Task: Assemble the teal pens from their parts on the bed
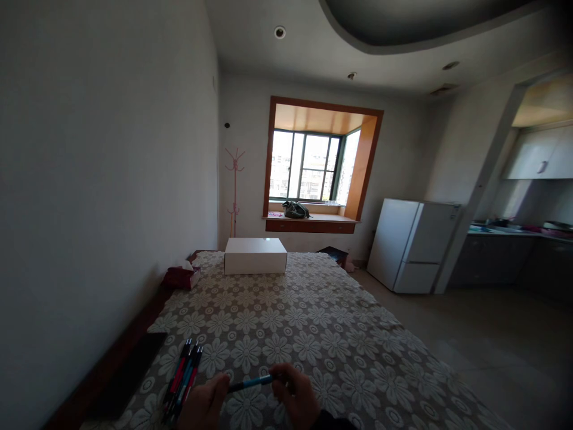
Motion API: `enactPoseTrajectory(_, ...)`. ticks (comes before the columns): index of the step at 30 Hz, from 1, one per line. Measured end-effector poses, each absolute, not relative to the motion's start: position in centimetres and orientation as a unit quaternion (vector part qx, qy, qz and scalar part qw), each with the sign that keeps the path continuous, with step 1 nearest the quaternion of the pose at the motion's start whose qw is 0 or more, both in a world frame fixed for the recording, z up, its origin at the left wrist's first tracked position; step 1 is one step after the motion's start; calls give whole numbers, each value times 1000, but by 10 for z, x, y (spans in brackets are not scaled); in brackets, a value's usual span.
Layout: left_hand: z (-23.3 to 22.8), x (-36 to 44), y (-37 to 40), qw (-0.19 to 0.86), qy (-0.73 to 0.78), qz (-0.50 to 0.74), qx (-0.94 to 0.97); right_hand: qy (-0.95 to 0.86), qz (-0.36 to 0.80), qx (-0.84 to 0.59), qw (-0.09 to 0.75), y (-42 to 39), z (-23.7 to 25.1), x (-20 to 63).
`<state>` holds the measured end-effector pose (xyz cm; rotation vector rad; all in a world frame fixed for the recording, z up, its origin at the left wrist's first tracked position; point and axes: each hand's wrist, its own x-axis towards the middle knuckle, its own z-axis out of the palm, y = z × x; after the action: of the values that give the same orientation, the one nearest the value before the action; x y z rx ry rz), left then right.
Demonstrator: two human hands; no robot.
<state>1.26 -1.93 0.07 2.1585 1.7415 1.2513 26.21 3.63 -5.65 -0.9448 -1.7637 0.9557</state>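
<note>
A lace-patterned bench (313, 322) fills the room's foreground. Both hands, left (201, 406) and right (298, 397), pinch one slim blue pen (250, 383) between them; several more pens (182, 379), uncountable, lie bundled left.

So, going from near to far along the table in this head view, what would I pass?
Hands holding a blue pen → bundle of pens → red tissue pack → white box → beyond the table, the bag on the window sill.
</note>
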Motion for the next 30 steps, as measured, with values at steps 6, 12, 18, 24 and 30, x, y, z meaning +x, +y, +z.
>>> enactPoseTrajectory(6,-4,15,-21,149,568,324,742,-622,465,-393,493,42,-63,263)
enactPoseTrajectory(12,-3,18,-23,146,600,319,719,-536,585,-348,500,43,-56,263)
enactPoseTrajectory(18,-5,17,-24,169,598,336,708,-427,631,-365,535,35,-48,252)
enactPoseTrajectory(24,-9,16,-22,179,585,354,708,-497,594,-328,540,31,-50,247)
enactPoseTrajectory(30,-11,17,-22,191,578,388,692,-559,568,-314,516,34,-54,251)
